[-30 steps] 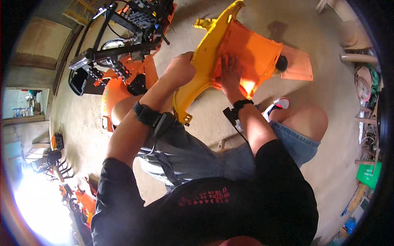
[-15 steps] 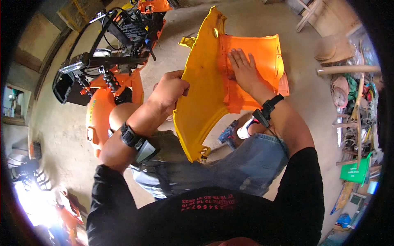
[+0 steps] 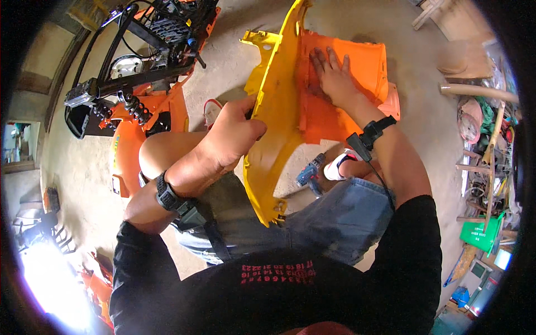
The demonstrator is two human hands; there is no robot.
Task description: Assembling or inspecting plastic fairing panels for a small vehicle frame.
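Observation:
A yellow plastic body panel [image 3: 276, 123] stands on edge between my knees, its lower tip near my lap. My left hand [image 3: 231, 131] grips its left edge, fingers curled round behind it. Against its right side sits a curved orange plastic panel [image 3: 363, 67]; whether the two are joined I cannot tell. My right hand [image 3: 338, 78] lies flat on the orange panel with its fingers stretched out. Below it, a blue cordless drill [image 3: 310, 176] rests on the floor beside my foot.
At the left stands a partly stripped vehicle frame [image 3: 151, 78] with black bars, springs and an orange fender [image 3: 128, 153]. Along the right are piled odds and ends, wooden poles [image 3: 477, 92] and a green container [image 3: 483, 233]. Bright light comes in at the lower left.
The yellow panel has tilted, so its left edge and tab show more. My left hand has shifted slightly right and down. The drill on the floor has come more into view.

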